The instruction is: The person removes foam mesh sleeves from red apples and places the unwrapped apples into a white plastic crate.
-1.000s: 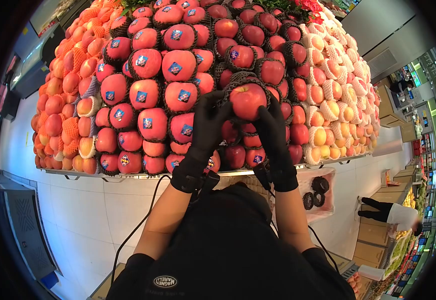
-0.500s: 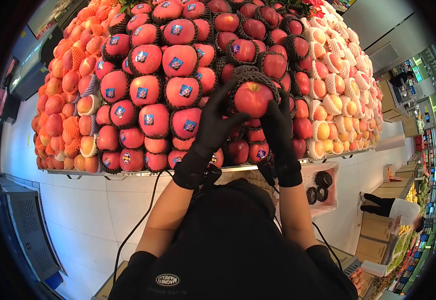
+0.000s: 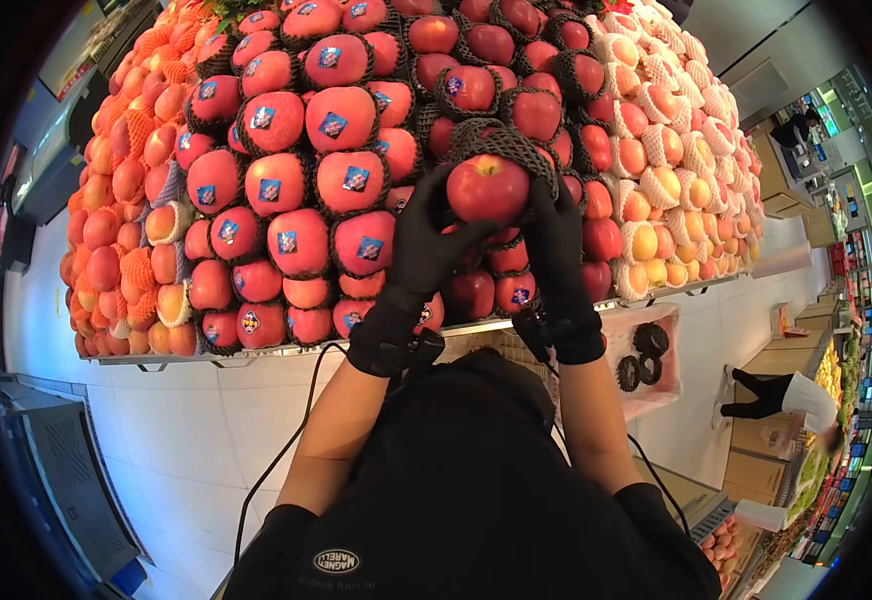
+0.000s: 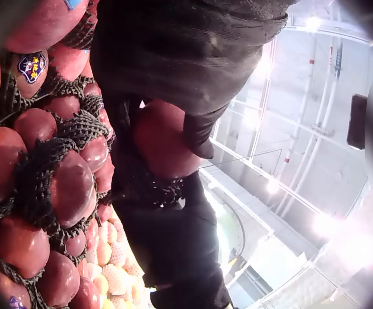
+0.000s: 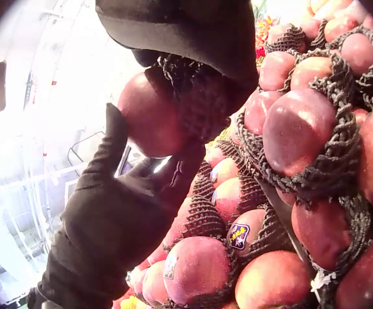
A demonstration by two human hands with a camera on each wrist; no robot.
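A red apple, stem end facing up, is held between both black-gloved hands over the fruit display. My left hand grips it from the left; in the left wrist view, a thumb bends over the apple. Black foam netting is bunched behind the apple and along its right side. My right hand pinches the netting there, close against the fruit. In the right wrist view, the netting covers one side of the apple, while the smooth red side is bare.
Stickered apples in black nets lie in rows to the left, darker ones behind. Orange-netted fruit fills the far left, white-netted fruit the right. Below stands a pink-lined crate with black nets. A person stands at right.
The apple rose slightly from the display, then shifted a little left in the head view. The netting now stretches further right, toward the right fingers, which moved from the apple's lower side to the net.
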